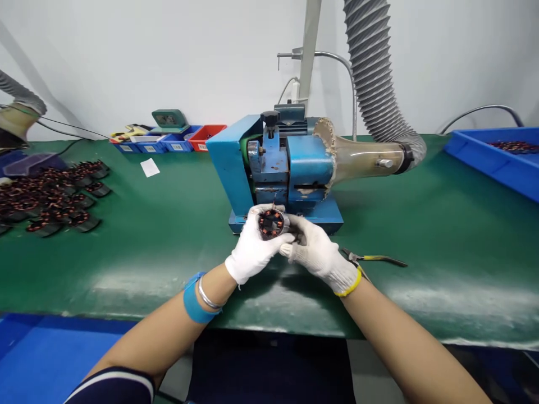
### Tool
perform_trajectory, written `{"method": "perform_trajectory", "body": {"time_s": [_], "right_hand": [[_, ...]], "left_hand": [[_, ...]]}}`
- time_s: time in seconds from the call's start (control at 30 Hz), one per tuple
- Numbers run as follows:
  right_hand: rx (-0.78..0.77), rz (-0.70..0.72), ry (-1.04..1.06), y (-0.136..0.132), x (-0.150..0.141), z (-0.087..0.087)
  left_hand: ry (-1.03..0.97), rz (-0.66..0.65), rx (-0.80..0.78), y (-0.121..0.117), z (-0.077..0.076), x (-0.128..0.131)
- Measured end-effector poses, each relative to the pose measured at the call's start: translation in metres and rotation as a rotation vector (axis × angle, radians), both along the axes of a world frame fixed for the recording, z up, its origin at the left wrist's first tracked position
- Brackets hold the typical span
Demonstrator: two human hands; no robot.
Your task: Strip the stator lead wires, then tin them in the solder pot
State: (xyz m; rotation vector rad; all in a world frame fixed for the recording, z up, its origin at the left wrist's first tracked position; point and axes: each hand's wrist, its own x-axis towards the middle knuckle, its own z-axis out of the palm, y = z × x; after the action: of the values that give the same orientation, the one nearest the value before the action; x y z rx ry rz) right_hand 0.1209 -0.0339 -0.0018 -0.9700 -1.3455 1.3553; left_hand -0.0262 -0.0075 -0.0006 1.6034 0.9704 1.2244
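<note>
Between my two gloved hands is a motor stator (272, 223), a round metal ring with copper windings, its open end facing me. My left hand (254, 247), in a white glove, is closed around its left and lower side. My right hand (314, 247), in a knitted glove with a yellow cuff, grips the right side of the ring; some of its fingers are hidden behind it. Both hands are just in front of the base of a blue belt grinding machine (309, 163). To the right of my right hand lies a pair of pliers (370, 258) with yellow and black handles.
Many similar stators (63, 196) are heaped on the green bench (168, 269) at left. Small blue bins (174, 143), a red bin (208, 134) and a paper slip (150, 167) stand at the back. A ribbed hose (373, 67) joins the machine; a blue tray (497, 163) sits right.
</note>
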Motion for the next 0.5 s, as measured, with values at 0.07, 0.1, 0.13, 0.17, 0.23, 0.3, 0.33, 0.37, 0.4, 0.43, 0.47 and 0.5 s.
{"method": "perform_trajectory", "body": {"time_s": [0.07, 0.1, 0.13, 0.17, 0.23, 0.3, 0.33, 0.37, 0.4, 0.43, 0.47, 0.5], "right_hand": [[-0.003, 0.031, -0.031, -0.002, -0.004, 0.001], [0.011, 0.005, -0.047, -0.003, -0.006, 0.002], [0.032, -0.038, -0.057, -0.004, -0.007, 0.002], [0.057, -0.089, -0.059, -0.005, -0.008, 0.001], [0.107, -0.180, -0.034, -0.006, -0.009, 0.000], [0.146, -0.258, 0.011, -0.007, -0.007, 0.000], [0.159, -0.306, 0.022, -0.006, -0.006, 0.000], [0.162, -0.357, 0.018, -0.006, -0.005, 0.001], [0.155, -0.404, 0.004, -0.006, -0.004, 0.002], [0.139, -0.443, -0.008, -0.005, -0.002, 0.003], [0.121, -0.472, -0.007, -0.004, 0.000, 0.005], [0.099, -0.492, 0.011, -0.002, 0.003, 0.007]], "left_hand": [[0.049, -0.016, 0.022, 0.003, 0.001, -0.003], [0.095, -0.006, 0.050, 0.004, 0.001, -0.005], [0.148, 0.013, 0.085, 0.004, 0.001, -0.006], [0.200, 0.039, 0.132, 0.003, 0.001, -0.007], [0.286, 0.080, 0.247, 0.001, 0.000, -0.007], [0.326, 0.084, 0.337, -0.001, -0.001, -0.006], [0.325, 0.079, 0.360, -0.002, -0.001, -0.004], [0.313, 0.069, 0.363, -0.003, -0.001, -0.003], [0.294, 0.063, 0.350, -0.004, -0.001, -0.001], [0.275, 0.064, 0.324, -0.005, 0.000, 0.001], [0.262, 0.074, 0.292, -0.007, 0.001, 0.003], [0.258, 0.096, 0.262, -0.009, 0.003, 0.005]]}}
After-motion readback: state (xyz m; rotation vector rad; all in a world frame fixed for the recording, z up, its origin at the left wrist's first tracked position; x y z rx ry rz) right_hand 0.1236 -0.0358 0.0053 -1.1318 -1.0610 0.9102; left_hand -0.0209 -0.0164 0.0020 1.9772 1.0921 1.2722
